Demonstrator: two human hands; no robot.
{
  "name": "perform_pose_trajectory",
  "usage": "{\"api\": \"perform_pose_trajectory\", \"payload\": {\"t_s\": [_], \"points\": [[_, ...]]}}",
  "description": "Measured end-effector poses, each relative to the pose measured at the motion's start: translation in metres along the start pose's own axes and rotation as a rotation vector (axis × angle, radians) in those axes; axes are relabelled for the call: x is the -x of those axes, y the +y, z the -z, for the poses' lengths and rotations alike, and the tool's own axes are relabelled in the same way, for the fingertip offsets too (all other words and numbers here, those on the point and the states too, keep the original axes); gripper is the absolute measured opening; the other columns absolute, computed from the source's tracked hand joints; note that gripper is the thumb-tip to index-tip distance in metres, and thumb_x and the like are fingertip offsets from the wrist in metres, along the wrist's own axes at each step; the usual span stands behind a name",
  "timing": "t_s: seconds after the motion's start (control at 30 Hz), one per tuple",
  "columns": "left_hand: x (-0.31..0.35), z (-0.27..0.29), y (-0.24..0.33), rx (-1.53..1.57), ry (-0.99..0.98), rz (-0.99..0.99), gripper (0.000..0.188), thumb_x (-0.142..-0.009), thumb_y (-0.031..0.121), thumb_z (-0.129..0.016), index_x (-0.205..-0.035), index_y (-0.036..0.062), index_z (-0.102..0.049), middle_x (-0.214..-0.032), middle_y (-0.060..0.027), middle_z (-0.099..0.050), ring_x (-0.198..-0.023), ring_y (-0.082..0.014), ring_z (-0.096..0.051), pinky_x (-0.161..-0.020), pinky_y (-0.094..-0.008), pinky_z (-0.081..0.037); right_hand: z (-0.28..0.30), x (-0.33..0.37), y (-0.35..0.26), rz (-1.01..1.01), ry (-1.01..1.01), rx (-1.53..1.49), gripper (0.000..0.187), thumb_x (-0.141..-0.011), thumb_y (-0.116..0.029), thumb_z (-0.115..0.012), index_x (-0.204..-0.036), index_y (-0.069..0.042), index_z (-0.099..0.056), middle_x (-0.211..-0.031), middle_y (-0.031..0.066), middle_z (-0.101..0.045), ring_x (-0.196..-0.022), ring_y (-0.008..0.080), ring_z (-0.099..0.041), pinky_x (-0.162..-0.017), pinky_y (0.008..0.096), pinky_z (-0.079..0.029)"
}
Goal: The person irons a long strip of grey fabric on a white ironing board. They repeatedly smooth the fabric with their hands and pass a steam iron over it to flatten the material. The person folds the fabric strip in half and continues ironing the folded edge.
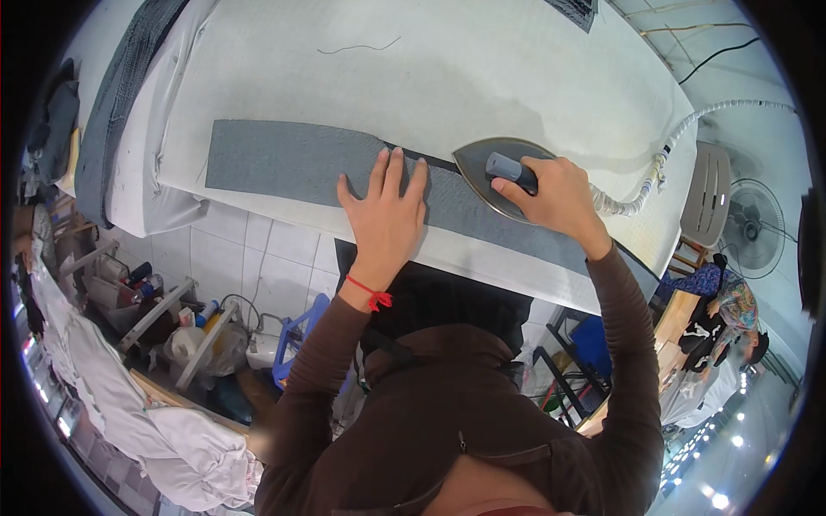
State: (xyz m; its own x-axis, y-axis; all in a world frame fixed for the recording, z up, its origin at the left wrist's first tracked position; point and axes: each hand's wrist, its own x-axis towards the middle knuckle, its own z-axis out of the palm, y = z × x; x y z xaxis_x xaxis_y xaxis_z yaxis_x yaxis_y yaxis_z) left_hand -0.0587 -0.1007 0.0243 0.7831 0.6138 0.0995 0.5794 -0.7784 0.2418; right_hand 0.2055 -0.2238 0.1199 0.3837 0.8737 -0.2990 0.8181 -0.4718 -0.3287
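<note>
Wearer's hands: two. Iron, touched grey strip, red wristband, fan: one each.

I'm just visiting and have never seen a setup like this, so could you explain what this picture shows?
Of course. There is no robot here: the two hands belong to a person wearing a camera on their head. It looks down through a very wide lens, which is why straight edges bend toward the rim. The picture isn't mirrored, so its left is the person's left.

On the white work surface lies a long grey fabric strip, with a loose thread farther back. The left hand, fingers spread, rests on the strip. The right hand grips the handle of an iron, which sits over the strip's far edge.
</note>
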Motion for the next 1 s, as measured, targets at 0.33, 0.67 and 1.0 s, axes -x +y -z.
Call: {"api": "perform_pose_trajectory", "payload": {"t_s": [0.33,0.67,1.0], "points": [[-0.053,0.000,-0.084,0.215,0.150,-0.264,0.031,-0.093,0.009,-0.086,-0.123,0.0167,-0.088,-0.117,0.0021,-0.077,-0.119,-0.0192,-0.070,-0.112,-0.0504,-0.044,-0.009,-0.010,-0.019,0.036,-0.068,0.089,0.075,-0.100,-0.078,-0.078,-0.075,-0.007,-0.075,-0.061,0.0112,-0.068,-0.061,0.0372,-0.073,-0.061,0.0466,-0.057],[-0.096,0.007,-0.142,0.290,0.010,-0.736,0.029,-0.092,0.007,-0.079,-0.121,0.0088,-0.081,-0.123,-0.0053,-0.072,-0.116,-0.0268,-0.069,-0.108,-0.0442,-0.057,-0.010,-0.013,-0.030,0.091,-0.062,0.056,0.068,-0.098,-0.070,-0.085,-0.075,-0.008,-0.073,-0.060,0.0121,-0.065,-0.056,0.0373,-0.068,-0.056,0.0456,-0.053],[-0.117,0.011,-0.172,0.268,-0.002,-1.050,0.032,-0.089,0.006,-0.082,-0.121,0.0017,-0.076,-0.126,-0.0101,-0.071,-0.114,-0.0283,-0.071,-0.097,-0.0414,-0.064,-0.011,-0.017,-0.037,0.087,-0.044,0.049,0.069,-0.096,-0.069,-0.088,-0.070,-0.008,-0.069,-0.055,0.0112,-0.062,-0.053,0.0374,-0.067,-0.054,0.0454,-0.052]]}}
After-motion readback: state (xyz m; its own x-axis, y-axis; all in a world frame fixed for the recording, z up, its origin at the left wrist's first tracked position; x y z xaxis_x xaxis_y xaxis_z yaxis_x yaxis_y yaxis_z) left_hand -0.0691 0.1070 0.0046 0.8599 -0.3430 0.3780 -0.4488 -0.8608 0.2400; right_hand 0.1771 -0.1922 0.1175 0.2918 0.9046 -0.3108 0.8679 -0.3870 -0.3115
